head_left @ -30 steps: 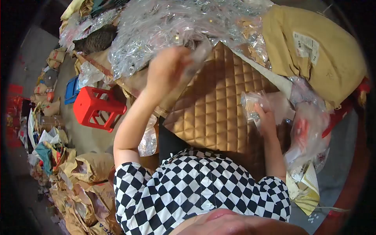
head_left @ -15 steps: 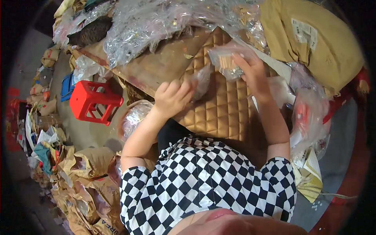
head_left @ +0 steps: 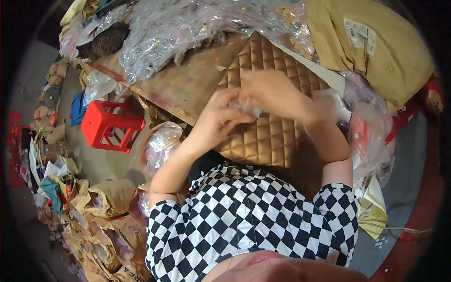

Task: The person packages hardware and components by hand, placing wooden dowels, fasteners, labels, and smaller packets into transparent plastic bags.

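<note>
My two hands meet above a brown quilted pad (head_left: 263, 134). Between them shows a small crumpled clear plastic bag (head_left: 251, 110), partly covered by the fingers. My left hand (head_left: 217, 117) has its fingers closed around the near side of this bag. My right hand (head_left: 265, 90) reaches over it from the right, and motion smears its fingers, so its grip cannot be made out. What is inside the bag cannot be seen.
Beyond the pad lies a large heap of clear plastic bags (head_left: 183, 33) on a worn wooden board (head_left: 174, 84). A big brown sack (head_left: 376, 56) stands far right. At left are a red stool (head_left: 110, 124), a cat (head_left: 107, 42) and several paper sacks (head_left: 110, 197).
My right hand has swung left to meet my left hand. The clear bag with tan pieces it held up is no longer visible. My left hand has moved slightly right.
</note>
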The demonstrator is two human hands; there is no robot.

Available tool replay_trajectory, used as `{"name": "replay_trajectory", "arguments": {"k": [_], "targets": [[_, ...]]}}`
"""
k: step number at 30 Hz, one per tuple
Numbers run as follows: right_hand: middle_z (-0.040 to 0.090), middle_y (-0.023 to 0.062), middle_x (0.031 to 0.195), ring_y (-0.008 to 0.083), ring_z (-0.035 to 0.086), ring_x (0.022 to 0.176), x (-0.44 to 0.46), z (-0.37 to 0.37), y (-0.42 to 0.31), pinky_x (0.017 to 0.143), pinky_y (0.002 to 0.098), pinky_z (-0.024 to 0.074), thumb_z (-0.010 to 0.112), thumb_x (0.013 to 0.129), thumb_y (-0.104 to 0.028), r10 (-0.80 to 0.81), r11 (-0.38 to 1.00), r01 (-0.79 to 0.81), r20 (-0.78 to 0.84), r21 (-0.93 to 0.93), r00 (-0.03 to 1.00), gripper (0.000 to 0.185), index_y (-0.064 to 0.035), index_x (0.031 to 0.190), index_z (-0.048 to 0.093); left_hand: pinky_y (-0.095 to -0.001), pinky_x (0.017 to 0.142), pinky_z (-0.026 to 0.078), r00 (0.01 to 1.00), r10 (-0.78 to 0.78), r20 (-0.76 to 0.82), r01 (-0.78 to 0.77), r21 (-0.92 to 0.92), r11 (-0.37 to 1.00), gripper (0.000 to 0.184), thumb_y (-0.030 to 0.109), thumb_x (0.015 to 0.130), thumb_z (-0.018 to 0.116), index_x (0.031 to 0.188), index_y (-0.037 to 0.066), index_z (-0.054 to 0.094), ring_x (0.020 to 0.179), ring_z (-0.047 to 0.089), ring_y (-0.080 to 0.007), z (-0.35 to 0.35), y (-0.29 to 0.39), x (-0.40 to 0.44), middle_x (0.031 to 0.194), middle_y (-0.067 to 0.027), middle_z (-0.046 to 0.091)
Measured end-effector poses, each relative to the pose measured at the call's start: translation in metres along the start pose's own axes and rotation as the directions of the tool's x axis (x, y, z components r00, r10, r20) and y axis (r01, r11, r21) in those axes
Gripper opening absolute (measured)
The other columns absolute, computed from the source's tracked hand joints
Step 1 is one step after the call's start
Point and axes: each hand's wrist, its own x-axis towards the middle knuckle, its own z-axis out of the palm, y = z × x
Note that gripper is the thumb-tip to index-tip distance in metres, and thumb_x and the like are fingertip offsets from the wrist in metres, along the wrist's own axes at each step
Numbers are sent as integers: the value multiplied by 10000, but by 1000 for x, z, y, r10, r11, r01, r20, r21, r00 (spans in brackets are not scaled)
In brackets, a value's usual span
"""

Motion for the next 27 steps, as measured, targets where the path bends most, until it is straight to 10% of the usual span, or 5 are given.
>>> {"name": "replay_trajectory", "arguments": {"k": [5,9,12,19,27], "targets": [[598,92,978,282,613,937,-14,0,-15,745,378,513,671,753,-125,-107,990,116,114,-77,988,206,-55,947,679,-411,990,430,999,-8,54,2,104,995,275,0,719,718,948,149,750,1186,513,-350,-3,5,-11,1287,-161,544],[651,111,1169,270,636,1078,-26,-9,-6,794,325,545,652,793,-102,69,871,-34,-52,490,996,321,-91,1114,676,-415,982,436,1000,23,-14,-23,43,999,257,10,721,715,939,143,748,1191,510,-366,-14,10,-10,1297,-162,544],[665,22,825,260,674,795,-24,36,-6,669,358,540,625,788,-97,-138,990,138,-15,-24,990,223,-116,1002,683,-421,974,444,995,93,46,-94,25,995,235,23,722,715,932,124,744,1190,519,-367,-5,5,-7,1304,-164,548],[599,80,1049,281,587,1012,-36,7,-15,809,406,501,665,810,-125,-205,965,238,-255,109,945,237,-66,1039,653,-427,999,450,996,89,26,-92,142,986,228,61,719,713,937,122,735,1214,521,-369,-26,6,-15,1316,-133,558],[644,64,961,267,585,865,-45,-3,-5,751,397,491,697,780,-101,4,995,-5,-5,-103,1000,189,-84,969,688,-526,1070,363,991,86,98,-124,502,856,324,123,698,722,1019,152,692,1177,565,-254,-45,-12,-15,1022,-34,677]]}}
